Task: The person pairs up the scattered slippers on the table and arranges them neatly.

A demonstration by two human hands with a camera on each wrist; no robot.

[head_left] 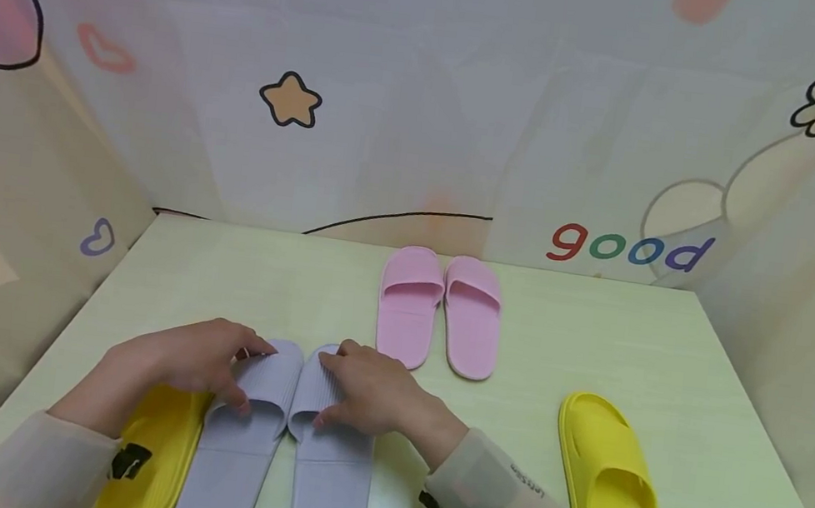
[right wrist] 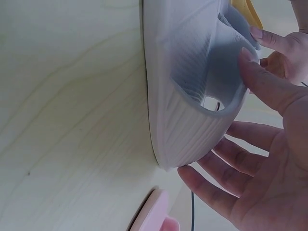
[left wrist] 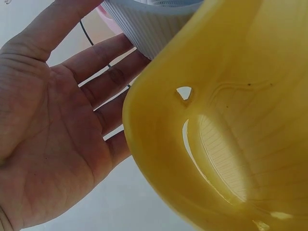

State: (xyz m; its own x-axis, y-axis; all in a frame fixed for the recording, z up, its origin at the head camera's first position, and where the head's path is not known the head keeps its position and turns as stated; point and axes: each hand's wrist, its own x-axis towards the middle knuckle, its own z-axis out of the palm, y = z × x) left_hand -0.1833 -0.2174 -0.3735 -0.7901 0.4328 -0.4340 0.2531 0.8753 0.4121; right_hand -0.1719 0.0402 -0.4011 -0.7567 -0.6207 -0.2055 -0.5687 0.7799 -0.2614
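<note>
Two lavender slippers, a left one [head_left: 224,472] and a right one [head_left: 330,492], lie flat and side by side with ribbed straps touching. My left hand [head_left: 193,357] rests at the outer side of the left strap, its fingers mostly straight. In the left wrist view a yellow slipper [left wrist: 250,91] hides some of that hand's fingertips. Across the right slipper's strap spreads my right hand [head_left: 383,391]. The right wrist view shows its thumb at the strap's edge [right wrist: 192,103] and its extended fingers along the toe side.
One yellow slipper [head_left: 155,443] lies under my left forearm, beside the lavender pair. Another yellow slipper [head_left: 605,469] sits at the right. Two pink slippers [head_left: 406,329] stand at the back edge of the pale table [head_left: 262,271], before a printed cloth wall [head_left: 424,105].
</note>
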